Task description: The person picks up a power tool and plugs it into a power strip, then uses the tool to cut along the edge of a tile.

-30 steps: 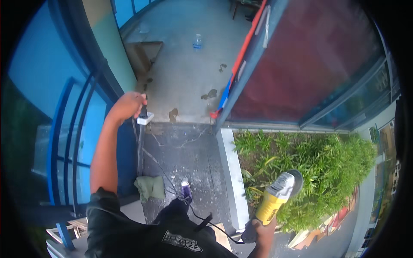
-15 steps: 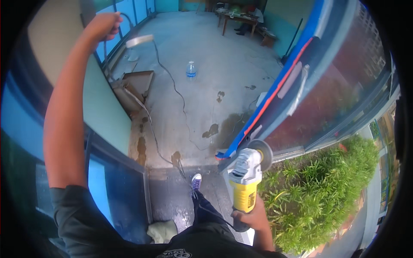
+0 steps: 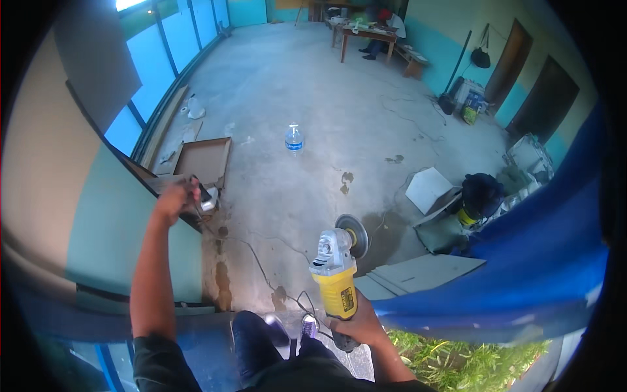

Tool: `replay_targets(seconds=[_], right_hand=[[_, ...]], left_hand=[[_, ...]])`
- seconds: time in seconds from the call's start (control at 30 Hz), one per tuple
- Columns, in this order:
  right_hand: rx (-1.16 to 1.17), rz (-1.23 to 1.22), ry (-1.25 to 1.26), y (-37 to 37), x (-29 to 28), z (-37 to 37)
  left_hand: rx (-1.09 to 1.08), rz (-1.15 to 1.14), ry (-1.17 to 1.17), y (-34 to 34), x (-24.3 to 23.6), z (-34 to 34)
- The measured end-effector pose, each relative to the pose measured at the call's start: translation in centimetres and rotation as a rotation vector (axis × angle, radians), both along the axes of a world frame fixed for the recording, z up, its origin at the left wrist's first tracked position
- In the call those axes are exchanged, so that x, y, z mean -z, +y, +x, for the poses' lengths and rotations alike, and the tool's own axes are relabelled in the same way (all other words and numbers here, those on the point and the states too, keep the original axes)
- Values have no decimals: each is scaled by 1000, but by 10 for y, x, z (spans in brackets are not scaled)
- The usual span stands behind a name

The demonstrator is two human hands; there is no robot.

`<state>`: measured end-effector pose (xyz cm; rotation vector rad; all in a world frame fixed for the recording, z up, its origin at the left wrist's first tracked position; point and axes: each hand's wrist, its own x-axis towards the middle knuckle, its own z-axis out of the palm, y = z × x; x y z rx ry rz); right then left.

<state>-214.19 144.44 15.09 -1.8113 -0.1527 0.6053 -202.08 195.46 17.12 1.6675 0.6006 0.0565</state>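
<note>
My right hand is wrapped round the rear grip of a yellow angle grinder with a silver head. Its dark disc points up and to the right. At the left, my left hand reaches forward, closed on a dark electrical cord, somewhat smeared by motion. Just beyond its fingers is a white block with a dark part against it; it looks like an extension socket. A thin cable trails over the floor from there toward my feet.
A large clear water bottle stands mid-floor. A shallow brown tray-like box lies at the left wall. Flat panels, a white box and a black bag are at right, beside a blue sheet. A person sits near a table far back.
My left hand has come down with the cord and white block, which hung in the air before. The grinder has shifted left. My view has turned right and I have moved into the doorway.
</note>
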Motion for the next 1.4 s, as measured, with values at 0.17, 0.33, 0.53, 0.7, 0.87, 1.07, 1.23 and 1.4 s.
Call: replay_targets(seconds=[0.17,0.33,0.53,0.7,0.87,1.07,1.23,1.4], right_hand=[[56,44,-39,1,99,25],[43,-169,102,-34,219,46],[-7,-58,92,28,290,117],[29,-134,456,84,261,211],[-166,-252,277,144,263,283],[-156,-399,134,234,334,385],[-227,-428,97,259,431,430],[-325,-392,103,310,520,454]], left_hand=[[176,140,-98,45,191,16],[-17,-265,117,-18,382,34],[-284,-662,-74,8,584,58],[-499,-874,392,-67,597,96],[-425,-651,67,-33,689,105],[-402,-293,350,-16,724,163],[-478,-410,311,-14,702,160],[-261,-166,286,-97,723,77]])
